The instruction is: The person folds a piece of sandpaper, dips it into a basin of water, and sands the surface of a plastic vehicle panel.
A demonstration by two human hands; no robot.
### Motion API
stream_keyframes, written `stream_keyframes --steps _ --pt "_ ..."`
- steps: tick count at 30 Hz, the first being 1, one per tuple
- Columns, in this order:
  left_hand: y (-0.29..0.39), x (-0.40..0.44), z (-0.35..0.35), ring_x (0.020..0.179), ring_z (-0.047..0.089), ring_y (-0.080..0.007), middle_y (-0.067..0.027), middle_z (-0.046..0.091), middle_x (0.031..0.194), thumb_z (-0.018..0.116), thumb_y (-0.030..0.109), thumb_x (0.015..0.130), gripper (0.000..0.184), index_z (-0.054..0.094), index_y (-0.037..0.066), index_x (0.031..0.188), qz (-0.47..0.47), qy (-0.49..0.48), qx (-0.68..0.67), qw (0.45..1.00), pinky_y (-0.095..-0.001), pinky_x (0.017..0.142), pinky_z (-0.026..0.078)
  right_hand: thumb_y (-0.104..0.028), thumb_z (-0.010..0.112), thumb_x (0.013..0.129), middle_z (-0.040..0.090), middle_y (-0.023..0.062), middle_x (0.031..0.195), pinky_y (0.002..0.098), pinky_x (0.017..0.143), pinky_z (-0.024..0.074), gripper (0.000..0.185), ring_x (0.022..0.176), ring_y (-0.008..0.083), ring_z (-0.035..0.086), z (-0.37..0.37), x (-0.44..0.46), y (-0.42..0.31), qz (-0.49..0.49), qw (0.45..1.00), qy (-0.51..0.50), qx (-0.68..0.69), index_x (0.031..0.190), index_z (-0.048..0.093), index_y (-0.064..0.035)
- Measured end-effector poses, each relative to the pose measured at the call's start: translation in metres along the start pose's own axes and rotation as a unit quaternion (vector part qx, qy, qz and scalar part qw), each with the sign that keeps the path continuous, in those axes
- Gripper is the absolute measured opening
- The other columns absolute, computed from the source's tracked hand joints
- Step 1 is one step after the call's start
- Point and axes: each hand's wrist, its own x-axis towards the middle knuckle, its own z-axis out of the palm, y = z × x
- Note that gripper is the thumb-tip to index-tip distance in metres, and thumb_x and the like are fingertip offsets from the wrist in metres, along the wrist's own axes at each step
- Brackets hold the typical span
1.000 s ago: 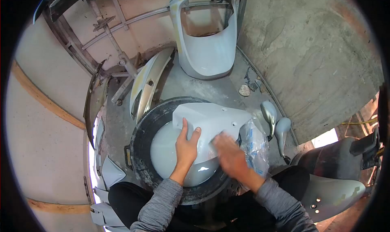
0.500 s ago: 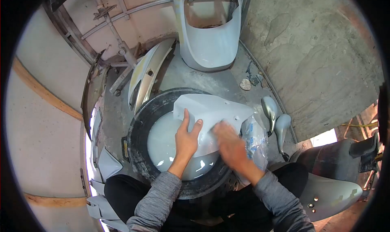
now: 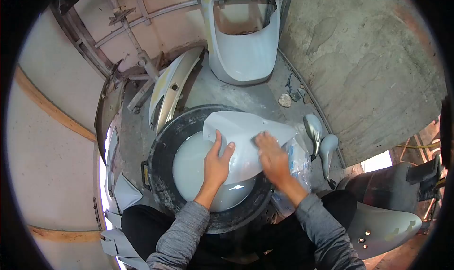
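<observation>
A smooth light-grey plastic body panel [image 3: 239, 125] lies tilted over the right side of a black tub [image 3: 163, 175] holding cloudy whitish water [image 3: 191, 163]. My left hand [image 3: 217, 166] grips the panel's left edge, thumb and a finger showing and the other fingers hidden beneath. Flat against the panel's middle, my right hand [image 3: 273, 159] presses on a small dark grey piece of sandpaper [image 3: 255, 141]; only a sliver of it shows at the fingertips. The panel's right end reaches over a clear plastic bag [image 3: 299, 163] with blue print.
A large white fairing [image 3: 246, 57] stands behind the tub. To its left leans a curved panel [image 3: 172, 88] by a metal stand [image 3: 142, 61]. Two grey mirrors [image 3: 327, 151] lie at right, near a board [image 3: 369, 80]. Grey parts [image 3: 126, 192] sit at left, another [image 3: 388, 227] at lower right.
My right hand has slid a little to the right and up across the panel. My left hand keeps its grip at nearly the same spot.
</observation>
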Motion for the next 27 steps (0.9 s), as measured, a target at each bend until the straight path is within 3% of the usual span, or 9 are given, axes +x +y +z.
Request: stream_keyframes --steps 3,5,7,13,14,16,19,23,27 --pt "-0.005 0.007 -0.003 0.122 0.058 -0.0214 -0.0248 0.062 0.137 0.063 0.03 0.102 0.07 0.033 0.001 0.157 0.032 0.002 0.011 0.999 -0.0313 0.106 0.042 -0.007 0.057 0.092 0.06 0.0208 0.142 0.0501 0.116 0.0386 0.039 0.136 0.0376 0.054 -0.025 -0.02 -0.054 -0.141 0.969 -0.09 0.181 0.128 0.066 0.0028" --pt "-0.004 0.008 -0.001 0.122 0.058 -0.0213 -0.0247 0.061 0.138 0.062 0.029 0.102 0.068 0.033 0.001 0.157 0.051 -0.001 0.017 0.999 -0.0311 0.106 0.042 -0.008 0.055 0.096 0.059 0.0212 0.142 0.0489 0.119 0.0348 0.04 0.14 0.0376 0.05 -0.006 -0.013 -0.022 -0.129 0.971 -0.073 0.187 0.133 0.064 0.0017" --pt "0.006 0.004 0.0 0.127 0.056 -0.0227 -0.0249 0.059 0.142 0.06 0.029 0.103 0.067 0.034 0.0 0.157 -0.008 -0.022 -0.004 1.0 -0.0312 0.108 0.04 -0.009 0.063 0.091 0.062 0.0174 0.141 0.047 0.12 0.0359 0.042 0.14 0.0331 0.052 0.001 0.012 0.003 0.043 0.991 -0.013 0.125 0.132 0.067 -0.003" --pt "-0.013 0.009 0.003 0.136 0.054 -0.0343 -0.0306 0.056 0.143 0.06 0.035 0.102 0.068 0.037 0.001 0.156 0.023 0.013 -0.001 1.0 -0.0355 0.111 0.04 -0.007 0.054 0.094 0.061 0.024 0.138 0.051 0.117 0.0381 0.04 0.135 0.0424 0.053 -0.012 -0.013 -0.025 -0.103 0.974 -0.055 0.193 0.132 0.063 0.0037" --pt "-0.013 0.008 0.005 0.128 0.056 -0.0212 -0.0243 0.058 0.143 0.06 0.031 0.103 0.067 0.034 0.0 0.157 0.025 0.013 0.001 1.0 -0.0301 0.107 0.041 -0.007 0.054 0.093 0.06 0.0228 0.14 0.0505 0.117 0.0384 0.04 0.135 0.0417 0.053 -0.005 -0.006 -0.008 -0.041 0.993 -0.028 0.109 0.132 0.064 0.0019" --pt "-0.002 0.004 0.002 0.131 0.055 -0.0276 -0.0281 0.057 0.142 0.06 0.033 0.102 0.067 0.036 0.002 0.156 -0.005 0.002 -0.007 1.0 -0.0328 0.109 0.041 -0.007 0.055 0.096 0.063 0.0218 0.138 0.0499 0.118 0.0381 0.037 0.137 0.0381 0.053 -0.011 -0.006 -0.031 0.07 0.992 0.017 0.103 0.13 0.067 -0.0017" --pt "0.0 0.01 0.003 0.133 0.057 -0.0343 -0.0322 0.058 0.14 0.06 0.036 0.102 0.066 0.038 0.005 0.156 -0.001 0.003 -0.019 1.0 -0.0354 0.109 0.042 -0.007 0.052 0.098 0.059 0.0234 0.141 0.0513 0.117 0.0376 0.038 0.14 0.0418 0.048 -0.027 -0.031 -0.07 -0.114 0.969 -0.115 0.187 0.133 0.063 0.0016" --pt "-0.007 0.005 0.004 0.131 0.059 -0.0343 -0.0334 0.059 0.137 0.06 0.036 0.102 0.066 0.039 0.003 0.156 -0.021 -0.002 -0.04 0.999 -0.0353 0.108 0.042 -0.006 0.052 0.098 0.062 0.0203 0.14 0.0494 0.117 0.0389 0.037 0.136 0.0353 0.055 -0.004 -0.018 -0.013 0.057 0.996 0.02 0.066 0.132 0.065 0.0009" --pt "-0.013 0.009 0.005 0.128 0.06 -0.0343 -0.0335 0.06 0.135 0.061 0.036 0.101 0.066 0.039 0.004 0.155 0.029 0.033 0.004 0.999 -0.0355 0.106 0.043 -0.006 0.054 0.095 0.062 0.0195 0.14 0.0498 0.117 0.0392 0.037 0.134 0.0358 0.056 -0.018 -0.031 -0.055 -0.085 0.99 -0.028 0.108 0.13 0.066 -0.0002"
